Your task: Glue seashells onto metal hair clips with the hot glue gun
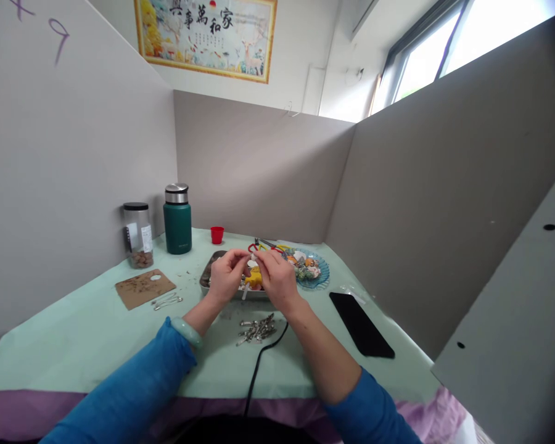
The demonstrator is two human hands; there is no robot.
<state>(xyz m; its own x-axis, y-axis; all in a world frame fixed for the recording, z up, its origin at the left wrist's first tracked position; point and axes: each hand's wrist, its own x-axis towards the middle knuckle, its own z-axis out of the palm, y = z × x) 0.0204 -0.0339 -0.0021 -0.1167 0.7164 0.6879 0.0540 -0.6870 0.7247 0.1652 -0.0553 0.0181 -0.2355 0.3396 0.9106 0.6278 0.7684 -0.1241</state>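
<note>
My left hand (pixel 227 275) and my right hand (pixel 278 277) meet above a metal tray (pixel 206 280). Their fingertips are pinched together around a small whitish thing (pixel 253 256), too small to name. Just below the fingers shows a bright yellow piece (pixel 253 277); I cannot tell whether it hangs from them or lies in the tray. A thin white strip (pixel 245 291) crosses the tray's front rim. The hands hide much of the tray's contents. Nearer to me, a heap of small silvery metal pins or clasps (pixel 258 328) lies on the green cloth.
To the right are a blue glass plate (pixel 324 271) of small ornaments and a black flat pad (pixel 361 324). Pliers (pixel 272 245) lie behind. Left stand a green flask (pixel 177 225), a jar (pixel 139 237), a red cup (pixel 217 234) and brown card (pixel 144 288). A black cable (pixel 258 364) runs frontward.
</note>
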